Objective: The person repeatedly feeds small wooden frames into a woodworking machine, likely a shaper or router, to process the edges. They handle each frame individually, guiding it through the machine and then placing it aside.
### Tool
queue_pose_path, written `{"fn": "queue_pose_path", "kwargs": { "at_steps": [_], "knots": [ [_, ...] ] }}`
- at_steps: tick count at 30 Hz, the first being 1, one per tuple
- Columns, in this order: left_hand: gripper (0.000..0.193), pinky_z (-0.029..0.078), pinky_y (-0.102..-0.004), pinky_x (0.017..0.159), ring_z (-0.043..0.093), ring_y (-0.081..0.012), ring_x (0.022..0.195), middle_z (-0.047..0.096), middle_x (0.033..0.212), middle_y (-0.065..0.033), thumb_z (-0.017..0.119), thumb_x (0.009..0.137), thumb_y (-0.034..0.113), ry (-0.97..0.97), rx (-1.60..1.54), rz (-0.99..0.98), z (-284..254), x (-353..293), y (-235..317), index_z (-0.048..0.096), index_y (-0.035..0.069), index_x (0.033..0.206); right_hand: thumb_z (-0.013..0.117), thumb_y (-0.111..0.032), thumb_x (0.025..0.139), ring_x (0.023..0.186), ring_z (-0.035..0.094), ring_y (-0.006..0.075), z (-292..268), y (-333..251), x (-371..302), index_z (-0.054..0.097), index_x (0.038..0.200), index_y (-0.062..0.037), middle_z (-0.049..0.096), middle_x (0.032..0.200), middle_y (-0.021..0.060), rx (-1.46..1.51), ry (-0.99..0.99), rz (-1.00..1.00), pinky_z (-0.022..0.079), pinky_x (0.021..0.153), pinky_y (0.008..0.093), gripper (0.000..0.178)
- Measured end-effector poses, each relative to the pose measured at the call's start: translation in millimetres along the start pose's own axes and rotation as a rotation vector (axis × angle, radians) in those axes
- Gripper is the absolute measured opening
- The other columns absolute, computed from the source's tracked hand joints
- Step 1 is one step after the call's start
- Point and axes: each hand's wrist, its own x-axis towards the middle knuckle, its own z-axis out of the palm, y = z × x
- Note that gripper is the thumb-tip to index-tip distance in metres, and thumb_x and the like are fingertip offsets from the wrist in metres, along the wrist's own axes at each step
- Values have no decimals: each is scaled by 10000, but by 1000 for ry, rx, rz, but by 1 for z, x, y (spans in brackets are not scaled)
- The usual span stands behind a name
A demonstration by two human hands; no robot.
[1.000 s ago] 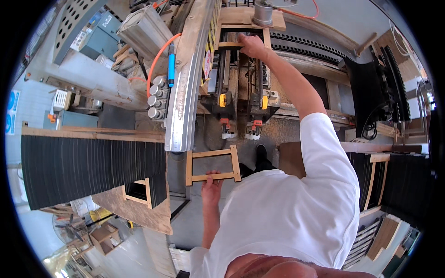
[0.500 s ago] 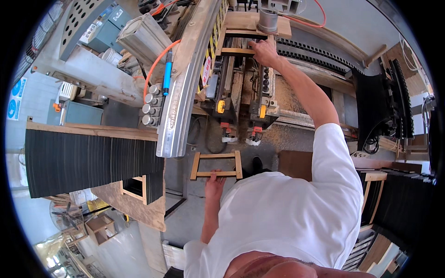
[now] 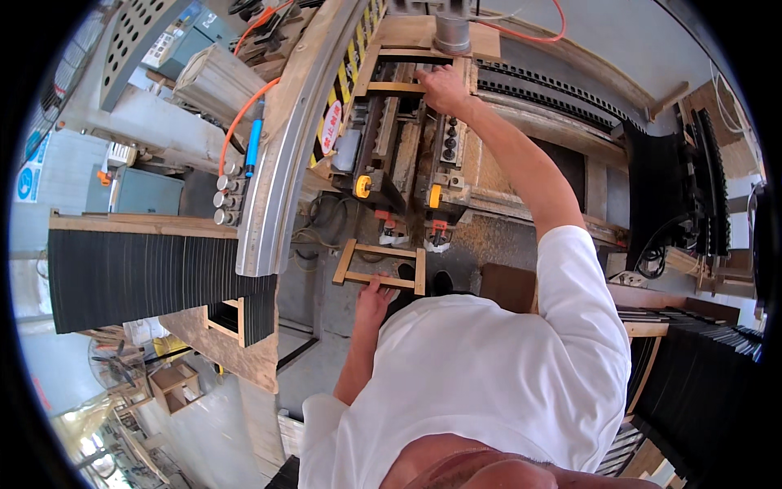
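- Holding a wooden frame (image 3: 387, 250) just ahead of the white shirt (image 3: 481, 375), with fingers of the left hand (image 3: 373, 300) closed on the near rail.
- Liable to tilt or slip, as a judgement, from being gripped by that one rail alone.
- Reaching well forward with the right hand (image 3: 444, 90) to the right part of a second frame (image 3: 395, 87) on the machine (image 3: 380, 134); impossible to tell whether pinching or only pressing.
- Perhaps pushing that one askew, through uneven one-handed pressure near one end.
- Risking pinched fingers close to the metal cylinder (image 3: 452, 34), in case of any sudden movement there.
- Likely to knock the wooden frame on a yellow knob (image 3: 435, 196) or the metal beam (image 3: 269, 236), if swung forward or left carelessly.
- Flanked farther out by a left stack (image 3: 147, 277) and a right stack (image 3: 692, 383), both dark; possibly disturbed by a wide turn.
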Motion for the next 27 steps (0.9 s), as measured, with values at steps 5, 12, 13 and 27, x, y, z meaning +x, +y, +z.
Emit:
{"fn": "queue_pose_path", "kwargs": {
  "at_steps": [5,12,13,27],
  "knots": [
    [213,470,-457,970,589,-230,1117,617,1168,-72,568,988,184,-3,13,-20,25,4,5,528,72,1165,633,-113,744,985,619,303,9,7,1,588,1188,-65,680,894,137,-11,-26,5,404,870,419,449],
    [321,431,-482,1016,567,-226,1143,610,1211,-33,586,976,239,9,50,29,11,1,7,515,109,1261,605,-104,776,965,623,271,3,7,-3,604,1073,-70,687,856,101,-60,60,-60,384,857,403,299],
    [331,437,-491,1006,560,-229,1157,608,1216,-44,572,980,219,33,49,41,10,-3,8,508,98,1281,603,-107,776,963,624,270,4,6,-3,605,1072,-73,688,856,100,-56,57,-57,384,856,402,298],
    [453,520,-378,951,608,-219,1069,601,1135,-87,565,976,154,261,209,439,-49,-105,64,446,-12,1380,655,-240,809,870,668,350,5,17,-5,584,1182,-125,699,915,148,-192,-15,19,490,780,490,396]
  ]
}}
